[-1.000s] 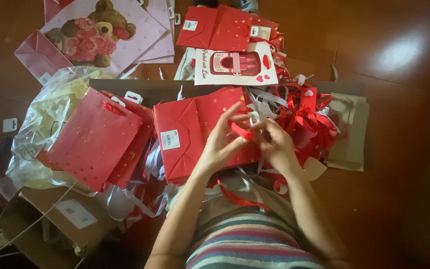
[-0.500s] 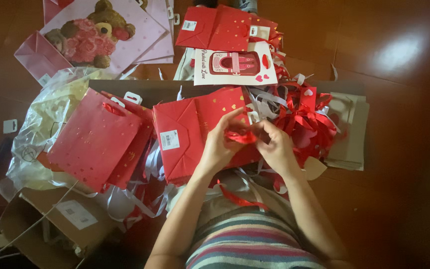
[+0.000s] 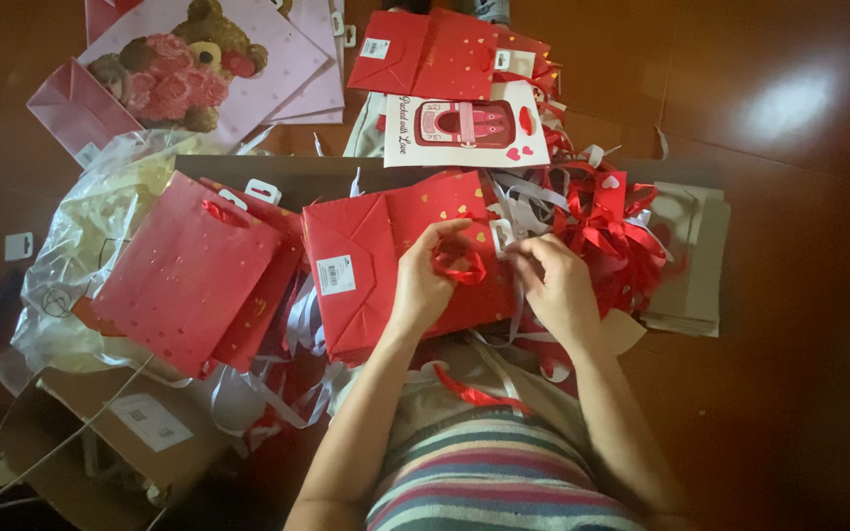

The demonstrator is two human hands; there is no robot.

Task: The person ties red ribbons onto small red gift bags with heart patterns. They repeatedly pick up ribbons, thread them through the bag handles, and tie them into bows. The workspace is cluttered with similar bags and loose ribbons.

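Two bare hands work over a flat red paper gift bag with small gold hearts (image 3: pixel 386 251), which lies folded on a brown cardboard box (image 3: pixel 248 169) in front of the person. The left hand (image 3: pixel 423 280) rests on the bag, and its grip is closed on a loop of red ribbon handle (image 3: pixel 459 264), with the thumb and first fingers pinching the ribbon from the left side. The loop stands up just between both hands, over the right half of the bag. The right hand (image 3: pixel 555 285) is just beside it, fingers curled together, but I cannot tell exactly what this grip presses; it touches the ribbon area and some white ribbon strips (image 3: pixel 518 211).

To the right of the hands lies a heap of red ribbons and bag handles (image 3: pixel 607 221) on grey flat paper bags (image 3: pixel 691 265). To the left, a stack of red dotted paper gift bags (image 3: pixel 189 275) leans on a clear plastic wrap (image 3: pixel 81 236). Farther away lie a pink gift bag with a teddy bear picture (image 3: pixel 189 59) and a white gift bag with a red pattern (image 3: pixel 464 128). The person wears a striped shirt (image 3: pixel 504 487).
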